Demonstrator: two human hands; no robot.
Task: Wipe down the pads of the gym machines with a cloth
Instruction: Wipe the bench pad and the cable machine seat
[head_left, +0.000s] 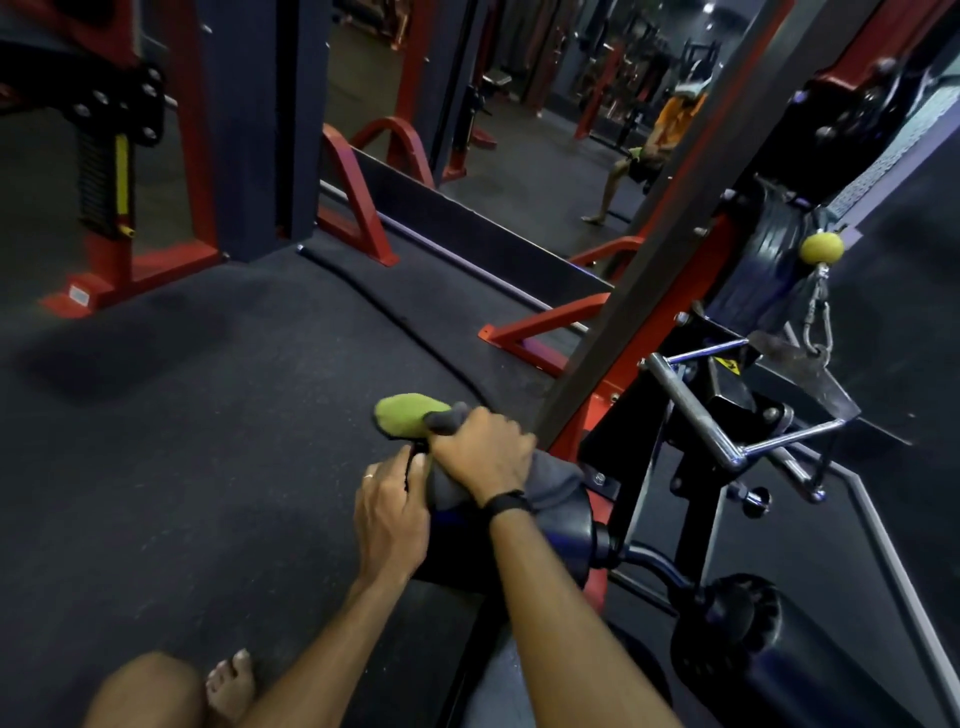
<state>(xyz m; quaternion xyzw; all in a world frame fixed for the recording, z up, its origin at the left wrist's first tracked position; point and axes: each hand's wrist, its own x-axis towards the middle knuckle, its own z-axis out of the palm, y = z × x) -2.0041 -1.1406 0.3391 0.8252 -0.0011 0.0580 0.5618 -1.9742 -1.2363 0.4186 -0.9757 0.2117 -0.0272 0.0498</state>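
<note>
Right hand (480, 449) is gripping the cloth (415, 415) against the black pad (566, 525), mid-wipe. Left hand (389, 512) is bracing the pad's end, fingers loosely curled. Next probably sweeping the remaining surface.

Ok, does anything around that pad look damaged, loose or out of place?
Nothing looks damaged. The right hand grips the cloth over the pad; the left hand steadies the pad's end, a dark cord dangling by its fingers. The handle hangs askew on its clip, which looks like normal slack.
</note>
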